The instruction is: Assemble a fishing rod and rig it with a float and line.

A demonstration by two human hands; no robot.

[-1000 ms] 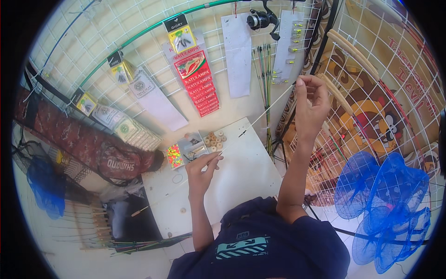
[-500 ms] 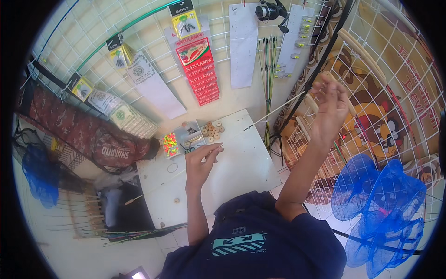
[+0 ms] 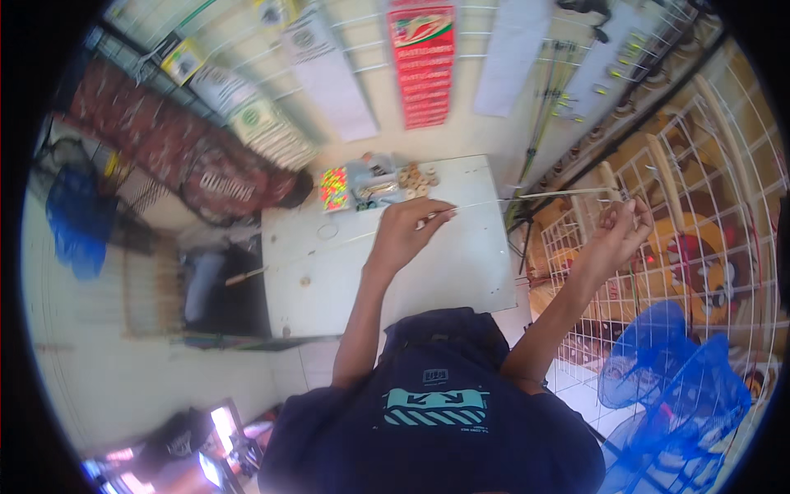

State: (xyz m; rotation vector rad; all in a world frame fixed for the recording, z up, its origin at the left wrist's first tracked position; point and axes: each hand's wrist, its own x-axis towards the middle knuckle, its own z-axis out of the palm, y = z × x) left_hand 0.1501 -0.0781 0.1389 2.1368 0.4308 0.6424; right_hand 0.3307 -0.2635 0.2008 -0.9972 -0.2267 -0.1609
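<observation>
A thin pale rod [image 3: 568, 193] stretches across the right edge of the white table [image 3: 477, 272]. My left hand [image 3: 407, 235] hovers over the table's far half and pinches the rod's thin end between the fingertips. My right hand [image 3: 621, 235] is out past the table's right side, fingers closed around the rod's thicker end, in front of a white wire grid panel [image 3: 708, 189]. Just beyond my left hand lie several small wooden rings [image 3: 417, 176], a small tray of parts [image 3: 374, 188] and a box of bright beads [image 3: 333, 188].
Packages hang on the wire wall behind the table, among them a red one [image 3: 424, 66]. A dark reddish bag [image 3: 189, 156] lies at the left. Blue nets [image 3: 683, 387] stand at the lower right. A stick-like tool [image 3: 247, 276] juts off the table's left edge.
My right hand came down from high up by the wall to the right of the table. My left hand lifted off the table and now pinches the rod. The view tilted downward.
</observation>
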